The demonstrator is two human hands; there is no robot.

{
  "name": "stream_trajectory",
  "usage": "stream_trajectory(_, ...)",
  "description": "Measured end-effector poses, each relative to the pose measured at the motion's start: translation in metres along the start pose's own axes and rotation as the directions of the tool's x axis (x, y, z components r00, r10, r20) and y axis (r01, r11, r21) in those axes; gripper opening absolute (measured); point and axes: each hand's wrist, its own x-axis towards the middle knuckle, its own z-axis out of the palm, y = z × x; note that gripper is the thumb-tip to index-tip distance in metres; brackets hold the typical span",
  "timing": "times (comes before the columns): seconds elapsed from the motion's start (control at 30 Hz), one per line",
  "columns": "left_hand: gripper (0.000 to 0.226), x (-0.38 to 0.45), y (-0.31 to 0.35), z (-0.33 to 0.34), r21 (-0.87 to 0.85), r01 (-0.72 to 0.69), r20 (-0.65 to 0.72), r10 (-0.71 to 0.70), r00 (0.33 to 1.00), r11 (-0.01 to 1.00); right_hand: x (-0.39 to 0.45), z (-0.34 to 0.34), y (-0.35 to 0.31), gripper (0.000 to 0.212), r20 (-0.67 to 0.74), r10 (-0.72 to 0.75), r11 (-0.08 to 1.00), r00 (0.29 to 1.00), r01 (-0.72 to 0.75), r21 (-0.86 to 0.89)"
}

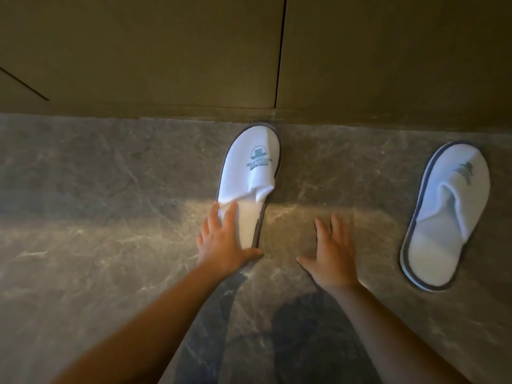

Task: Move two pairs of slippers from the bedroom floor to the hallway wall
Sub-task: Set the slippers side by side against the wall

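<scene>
A white hotel slipper (250, 173) with a green logo and grey sole edge lies on the marble floor, its toe touching the base of the wall (166, 51). My left hand (225, 241) rests flat on its heel end, fingers spread, not gripping. A second white slipper (446, 214) lies to the right, tilted, a little short of the wall. My right hand (331, 252) hovers open over bare floor between the two slippers, holding nothing. No other slippers are in view.
The grey veined marble floor (97, 217) runs along an olive-brown panelled wall with a vertical seam (280, 51). A band of light crosses the floor under my hands. My shadow falls on the floor near the bottom.
</scene>
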Motion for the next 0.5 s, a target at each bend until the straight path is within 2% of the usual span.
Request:
stream_trajectory(0.1, 0.105, -0.001, -0.003, 0.005, 0.103, -0.017, 0.021, 0.015, 1.0, 0.995, -0.001, 0.001, 0.001, 0.085, 0.0, -0.003, 1.0, 1.0, 0.003, -0.016)
stream_trajectory(0.23, 0.098, -0.005, -0.002, 0.005, 0.061, 0.029, -0.012, -0.028, 1.0, 0.998, 0.0, 0.003, 0.0, 0.084, -0.012, 0.007, 1.0, 1.0, -0.007, -0.029)
stream_trajectory(0.5, 0.1, -0.012, -0.005, -0.003, -0.013, 0.176, -0.062, -0.176, 0.982, 0.984, 0.002, 0.007, -0.009, 0.087, -0.029, 0.04, 0.999, 0.999, -0.04, -0.016)
